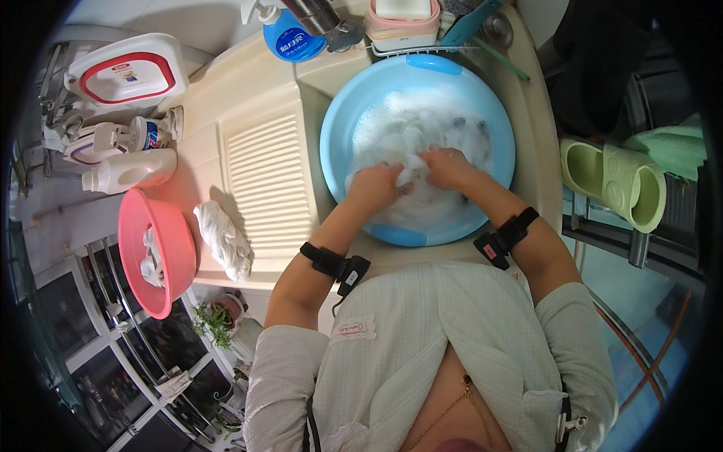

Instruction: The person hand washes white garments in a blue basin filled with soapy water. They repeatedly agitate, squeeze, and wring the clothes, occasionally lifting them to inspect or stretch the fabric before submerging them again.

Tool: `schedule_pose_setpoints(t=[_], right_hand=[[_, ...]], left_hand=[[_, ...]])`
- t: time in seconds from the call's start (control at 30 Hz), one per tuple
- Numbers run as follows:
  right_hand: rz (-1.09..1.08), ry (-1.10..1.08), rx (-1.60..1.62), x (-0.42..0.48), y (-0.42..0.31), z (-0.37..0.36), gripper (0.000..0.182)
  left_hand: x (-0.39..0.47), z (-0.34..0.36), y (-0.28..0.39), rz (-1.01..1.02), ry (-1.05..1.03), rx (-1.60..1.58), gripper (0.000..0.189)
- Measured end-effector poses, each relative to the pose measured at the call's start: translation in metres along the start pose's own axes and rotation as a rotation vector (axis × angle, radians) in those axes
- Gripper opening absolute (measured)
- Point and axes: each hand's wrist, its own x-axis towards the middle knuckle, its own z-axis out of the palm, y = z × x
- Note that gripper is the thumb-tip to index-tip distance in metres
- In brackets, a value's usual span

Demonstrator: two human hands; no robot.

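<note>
A light blue plastic basin (339,133) sits in the sink bowl and holds white suds (390,113) with wet fabric among them. My left hand (377,186) is at the near left of the suds, fingers closed on a bunched white cloth (414,168). From the right, my right hand (449,168) grips the same cloth, close to the left. Foam covers some fingertips and most of the cloth. A few dark spots show in the foam at the basin's right, too blurred to name.
Left of the basin is a ribbed washboard (268,186), with a twisted white cloth (223,240) beside it. A pink basin (183,248) holding fabric stands at the counter's left edge, near a white jug (135,171). Behind are a blue pump bottle (291,37), a faucet (316,17) and a soap box (402,31).
</note>
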Motion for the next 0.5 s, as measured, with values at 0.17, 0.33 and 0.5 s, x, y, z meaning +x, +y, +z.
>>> schedule_pose_setpoints(t=[0.17, 0.33, 0.5], right_hand=[[0.0, -0.011, 0.056, -0.009, -0.001, 0.011, 0.037], [0.04, -0.023, 0.096, 0.004, 0.015, 0.025, 0.032], [0.112, -0.089, 0.122, 0.032, 0.03, 0.038, 0.03]], left_hand=[[-0.001, 0.009, 0.009, 0.046, -0.074, -0.05, 0.042], [0.024, 0.028, 0.003, 0.04, -0.099, -0.06, 0.04], [0.053, 0.044, -0.003, -0.057, -0.182, -0.013, 0.037]])
